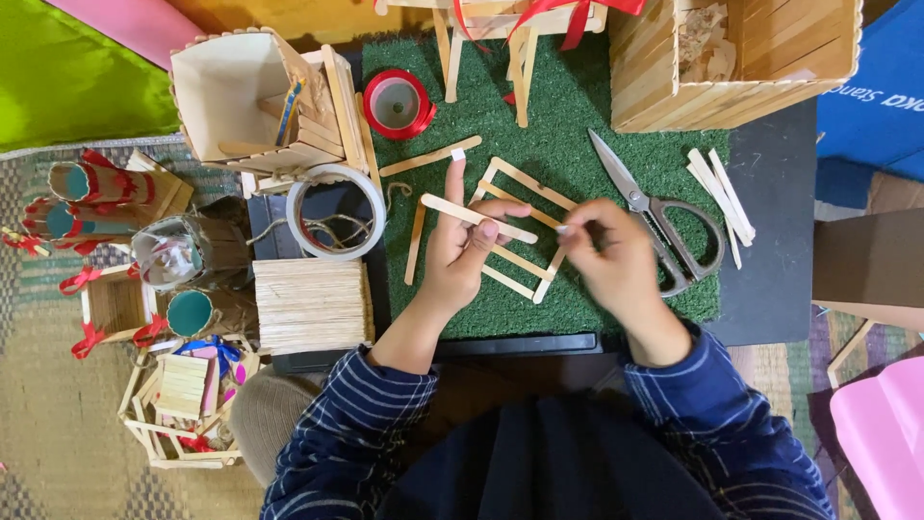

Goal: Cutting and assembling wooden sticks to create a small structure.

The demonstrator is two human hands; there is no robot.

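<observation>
My left hand [464, 248] holds a flat wooden craft stick [476, 218] over a green grass mat [577, 116]. A small white piece of tape sits on the tip of its raised index finger. My right hand [608, 255] pinches something small and pale at its fingertips, right beside the stick's end. Under both hands lies a rectangular frame of glued sticks [525, 226]. Loose sticks [429, 156] rest on the mat to the left.
Scissors [654, 214] lie just right of my right hand, with several sticks [720, 197] beyond them. A tape roll [335, 210], a red ribbon spool [398, 104], a stick stack [311, 304] and stick-built boxes [731, 58] surround the mat.
</observation>
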